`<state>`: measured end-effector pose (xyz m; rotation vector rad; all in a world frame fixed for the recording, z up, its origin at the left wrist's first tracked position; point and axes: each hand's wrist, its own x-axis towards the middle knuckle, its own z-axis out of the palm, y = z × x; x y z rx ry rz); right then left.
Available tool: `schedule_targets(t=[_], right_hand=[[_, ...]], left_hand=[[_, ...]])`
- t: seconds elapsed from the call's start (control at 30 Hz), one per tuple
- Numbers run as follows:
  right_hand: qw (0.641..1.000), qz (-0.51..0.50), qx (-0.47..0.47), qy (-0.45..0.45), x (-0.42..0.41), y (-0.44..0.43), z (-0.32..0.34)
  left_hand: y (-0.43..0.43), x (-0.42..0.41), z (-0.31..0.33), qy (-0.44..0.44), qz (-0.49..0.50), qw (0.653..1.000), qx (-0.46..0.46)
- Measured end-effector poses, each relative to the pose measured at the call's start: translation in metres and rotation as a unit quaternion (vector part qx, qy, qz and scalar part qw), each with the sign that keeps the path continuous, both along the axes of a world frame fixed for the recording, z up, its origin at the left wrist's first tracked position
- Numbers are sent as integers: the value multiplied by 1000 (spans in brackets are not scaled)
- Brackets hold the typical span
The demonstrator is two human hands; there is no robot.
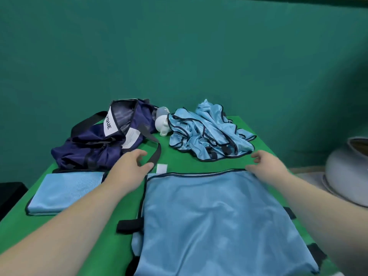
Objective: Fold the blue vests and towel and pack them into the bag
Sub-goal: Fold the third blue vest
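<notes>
Head view: flat blue vest (215, 222) lies spread on the green desk (175, 150), near-right part, reaching the near edge, black side tabs (129, 226) sticking out. Left hand (129, 166) hovers by the vest's far-left corner, fingers loosely bent & slightly apart, thumb out, gripping nothing. Right hand (266, 166) is at the far-right corner: thumb tip at the dark hem, other fingers loosely bent over the desk just beyond it, no cloth pinched.

Around:
- Navy bag (95, 144) at far-left corner, mouth open, slumped; its black strap (156, 154) loops onto the desk right by the left hand's fingers.
- Unfolded vest pile (207, 136) at far-right, crumpled, just beyond the right hand.
- White object (162, 124) btwn bag & pile; can't tell what it is.
- Folded blue piece (65, 192) near left edge, just beside the bag; vest or towel unclear.
- Small white tag (161, 168) at the flat vest's far hem.
- Off the desk: grey round thing (346, 176) past the right edge, black item (10, 194) past the left.
</notes>
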<state>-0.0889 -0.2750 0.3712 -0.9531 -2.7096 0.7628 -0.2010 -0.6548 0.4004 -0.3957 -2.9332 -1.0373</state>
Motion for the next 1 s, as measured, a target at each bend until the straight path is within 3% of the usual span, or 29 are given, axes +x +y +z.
schedule_targets(t=[0.13,0.27,0.43,0.77,1.0], right_hand=[[982,105,144,-57,22,-40,-28],[960,238,145,-28,52,-110,-38],[936,330,127,1,75,-179,-46],[959,275,2,70,60,-235,-60],[954,271,107,69,62,-238,-85]], left_hand=[[-7,43,-16,0,-44,999,16],[-25,92,-30,-6,-74,997,8],[-56,135,-37,11,-26,999,41],[-89,181,-70,25,-98,994,-34],[-89,173,-80,47,-124,991,-35]])
